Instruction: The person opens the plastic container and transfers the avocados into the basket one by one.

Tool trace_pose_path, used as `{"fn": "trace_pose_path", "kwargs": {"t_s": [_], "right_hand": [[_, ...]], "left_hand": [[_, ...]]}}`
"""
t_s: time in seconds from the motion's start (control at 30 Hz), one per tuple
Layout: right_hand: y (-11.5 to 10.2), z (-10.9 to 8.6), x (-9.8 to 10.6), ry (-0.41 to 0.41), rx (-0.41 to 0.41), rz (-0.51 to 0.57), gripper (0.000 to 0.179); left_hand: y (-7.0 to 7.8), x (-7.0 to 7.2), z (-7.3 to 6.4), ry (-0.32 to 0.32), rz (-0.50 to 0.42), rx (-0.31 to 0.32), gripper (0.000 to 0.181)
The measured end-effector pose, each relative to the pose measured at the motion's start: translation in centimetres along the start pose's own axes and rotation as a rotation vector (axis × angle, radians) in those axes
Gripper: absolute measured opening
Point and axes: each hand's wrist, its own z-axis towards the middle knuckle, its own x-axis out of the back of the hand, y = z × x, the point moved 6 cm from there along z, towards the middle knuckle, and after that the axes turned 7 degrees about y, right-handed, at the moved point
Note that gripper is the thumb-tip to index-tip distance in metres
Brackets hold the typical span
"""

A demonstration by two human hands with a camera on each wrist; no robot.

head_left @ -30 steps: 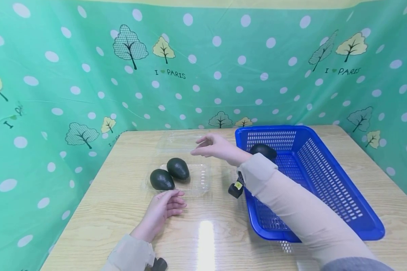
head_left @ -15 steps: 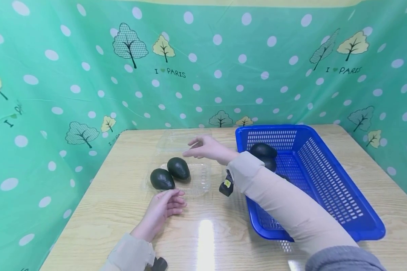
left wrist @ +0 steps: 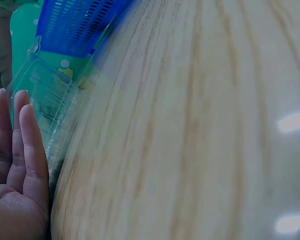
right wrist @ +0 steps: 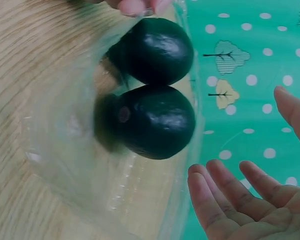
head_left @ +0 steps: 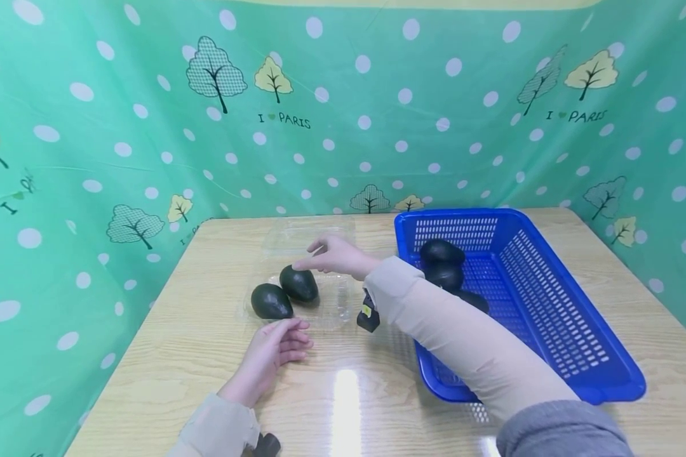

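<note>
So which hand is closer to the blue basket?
Right. The right hand is left of the blue basket, its sleeve crossing over it. The left hand is farther left, by the near edge of the clear container.

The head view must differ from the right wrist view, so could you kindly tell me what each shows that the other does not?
Only the head view shows the blue basket, the three avocados visible in it, and both beige sleeves.

Only the right wrist view shows a pale round spot on one avocado.

Both show the clear container with two avocados, at least part of the left hand and the right hand, the wooden table and the green dotted curtain.
</note>
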Motion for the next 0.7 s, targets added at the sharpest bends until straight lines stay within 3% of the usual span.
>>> {"fn": "trace_pose_path", "kwargs": {"t_s": [0.3,0.5,0.7], "right_hand": [[1.0,0.9,-1.3,-0.009,-0.048,-0.076,0.077],[1.1,1.2,-2.1,-0.011,-0.041,-0.155,0.077],[1.4,1.4,-2.7,0.023,-0.04,-0.166,0.079]], "left_hand": [[0.2,-0.1,0.1,0.002,0.013,0.006,0.024],[0.2,0.0,0.1,0.008,0.031,0.01,0.025],[0.2,0.0,0.2,0.009,0.025,0.012,0.025]]}}
